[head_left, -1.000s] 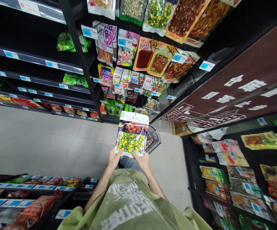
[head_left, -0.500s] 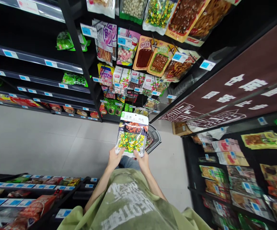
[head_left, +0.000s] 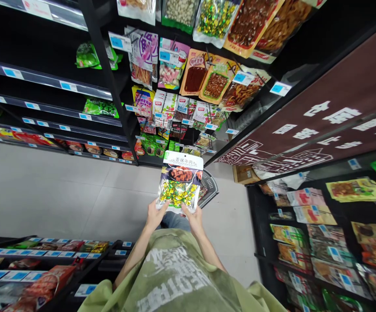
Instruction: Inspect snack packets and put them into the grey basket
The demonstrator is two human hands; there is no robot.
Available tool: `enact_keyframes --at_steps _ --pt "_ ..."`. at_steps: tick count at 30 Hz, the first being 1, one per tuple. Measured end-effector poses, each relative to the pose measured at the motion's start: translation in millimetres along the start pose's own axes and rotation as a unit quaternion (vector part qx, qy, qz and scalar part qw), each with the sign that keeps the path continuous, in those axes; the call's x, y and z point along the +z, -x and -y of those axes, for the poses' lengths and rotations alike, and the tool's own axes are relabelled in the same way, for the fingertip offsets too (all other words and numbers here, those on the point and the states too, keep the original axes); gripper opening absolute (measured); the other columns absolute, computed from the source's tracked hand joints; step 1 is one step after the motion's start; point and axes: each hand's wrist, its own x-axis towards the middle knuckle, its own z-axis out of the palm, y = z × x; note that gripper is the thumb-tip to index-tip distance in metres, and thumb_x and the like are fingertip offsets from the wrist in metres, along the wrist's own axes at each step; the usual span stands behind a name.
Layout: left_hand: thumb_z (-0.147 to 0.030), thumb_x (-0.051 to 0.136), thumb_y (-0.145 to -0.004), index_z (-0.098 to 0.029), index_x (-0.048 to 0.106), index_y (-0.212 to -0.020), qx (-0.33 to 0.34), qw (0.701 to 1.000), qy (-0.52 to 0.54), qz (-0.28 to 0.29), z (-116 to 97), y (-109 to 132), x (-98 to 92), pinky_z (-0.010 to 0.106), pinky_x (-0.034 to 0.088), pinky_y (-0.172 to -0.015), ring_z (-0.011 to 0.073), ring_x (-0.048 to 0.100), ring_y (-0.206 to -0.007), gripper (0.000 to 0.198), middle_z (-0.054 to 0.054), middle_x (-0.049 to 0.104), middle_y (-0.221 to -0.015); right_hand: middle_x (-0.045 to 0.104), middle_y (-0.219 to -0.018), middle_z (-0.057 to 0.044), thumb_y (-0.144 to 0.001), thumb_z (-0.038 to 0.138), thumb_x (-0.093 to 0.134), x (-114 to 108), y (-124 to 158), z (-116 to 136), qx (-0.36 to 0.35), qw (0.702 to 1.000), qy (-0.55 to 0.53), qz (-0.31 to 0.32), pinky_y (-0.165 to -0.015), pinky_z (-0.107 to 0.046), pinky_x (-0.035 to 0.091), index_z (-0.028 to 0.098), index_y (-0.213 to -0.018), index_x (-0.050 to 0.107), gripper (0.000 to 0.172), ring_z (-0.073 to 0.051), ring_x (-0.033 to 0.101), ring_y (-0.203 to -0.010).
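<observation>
Hands (head_left: 156, 213) (head_left: 193, 217) (both pinched closed) on snack pouch (head_left: 180, 184)

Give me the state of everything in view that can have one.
Snack bag: held, front showing, no tear visible
Left hand: gripping bag's lower left corner
Right hand: gripping its lower right corner
Basket: partly hidden, items inside
Hanging packets: suspended in rows
Green packets: lying on shelves
</observation>
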Motion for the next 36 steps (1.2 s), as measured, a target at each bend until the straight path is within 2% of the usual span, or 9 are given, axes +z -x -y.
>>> enact_keyframes --at_steps 7,16,21,27,31,36 --pt "-0.046 0.068 -0.079 -0.012 0.072 -0.093 -0.009 1.000 0.015 0.014 -5.0 0.9 -3.5 0.027 0.055 -0.067 0.0222 0.072 -0.078 0.037 0.008 0.077 -0.087 0.070 -0.081 -0.005 -0.066 0.046 0.080 0.7 0.7 0.3 -0.009 1.000 0.018 -0.004 -0.053 -0.027 0.055 0.015 -0.091 0.065 0.042 -0.017 0.062 -0.064" --pt "-0.045 0.068 -0.080 -0.012 0.072 -0.096 -0.002 1.000 0.002 0.012 7.6 -1.3 -3.7 0.028 0.055 -0.072 0.0220 0.072 -0.082 0.037 0.009 0.077 -0.090 0.069 -0.077 -0.003 -0.067 0.042 0.081 0.8 0.5 3.2 -0.017 1.000 0.007 0.006 -0.052 -0.026 0.053 0.015 -0.089 0.066 0.038 -0.014 0.060 -0.060" --pt "-0.045 0.068 -0.080 -0.011 0.072 -0.093 0.002 1.000 0.004 -0.001 5.3 -0.9 -1.4 0.027 0.054 -0.069 0.0219 0.071 -0.079 0.037 0.009 0.077 -0.086 0.070 -0.076 -0.002 -0.065 0.045 0.081 0.6 -1.3 1.1 -0.010 1.000 0.021 0.004 -0.052 -0.027 0.053 0.016 -0.088 0.067 0.040 -0.015 0.061 -0.059" --pt "-0.049 0.067 -0.080 -0.012 0.071 -0.100 -0.032 0.999 -0.010 0.000 5.6 -3.2 0.9 0.029 0.053 -0.071 0.0227 0.071 -0.082 0.042 0.010 0.077 -0.090 0.071 -0.080 -0.003 -0.066 0.046 0.081 0.4 -4.2 -3.8 0.004 1.000 0.029 -0.006 -0.050 -0.027 0.053 0.017 -0.092 0.067 0.042 -0.016 0.062 -0.061" --pt "-0.046 0.072 -0.075 -0.016 0.067 -0.109 -0.040 0.998 -0.048 -0.013 10.3 -7.1 0.8 0.031 0.054 -0.075 0.0227 0.071 -0.086 0.046 0.007 0.077 -0.094 0.072 -0.084 -0.005 -0.066 0.046 0.081 2.5 -3.8 -7.9 0.028 0.999 0.031 -0.021 -0.046 -0.025 0.051 0.017 -0.092 0.067 0.042 -0.016 0.062 -0.062" --pt "-0.038 0.081 -0.063 -0.017 0.062 -0.117 -0.022 0.997 -0.076 -0.013 10.6 -8.1 0.0 0.035 0.053 -0.084 0.0244 0.069 -0.095 0.060 0.008 0.075 -0.104 0.070 -0.078 -0.003 -0.065 0.045 0.081 3.8 -2.9 -13.1 0.026 0.999 0.034 -0.028 -0.045 -0.025 0.050 0.017 -0.090 0.067 0.041 -0.015 0.059 -0.057"
